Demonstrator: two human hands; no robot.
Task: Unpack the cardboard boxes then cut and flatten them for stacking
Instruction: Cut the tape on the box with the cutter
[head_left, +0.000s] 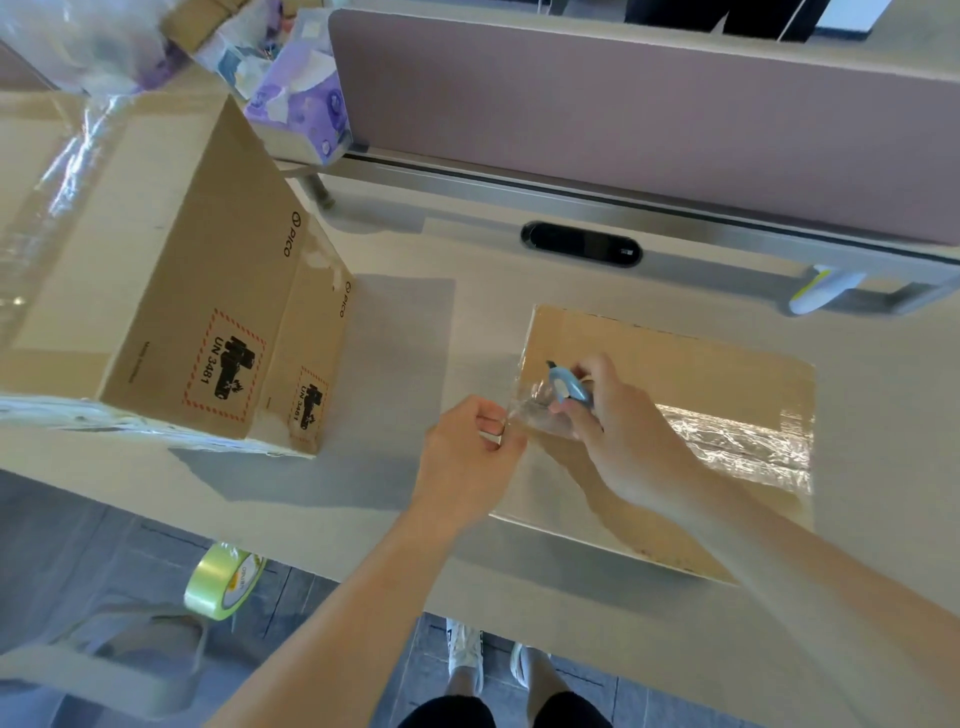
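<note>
A flattened piece of brown cardboard (670, 364) lies on the desk, with a shiny strip of clear tape (743, 447) across it. My right hand (618, 421) grips a small blue cutter (569, 387) at the cardboard's left edge, its tip pointing away from me. My left hand (467, 457) pinches a loose flap of clear tape (524, 410) at that same edge. A large open PICO cardboard box (171, 291) with UN 3481 labels stands at the left, a smaller PICO box (317, 364) against its side.
A roll of green tape (223, 579) hangs below the desk's front edge (363, 566). A pink divider panel (623, 114) closes the back. Purple packets (301, 98) and plastic wrap (78, 47) lie at the back left. A white-yellow tool (821, 288) sits at the right.
</note>
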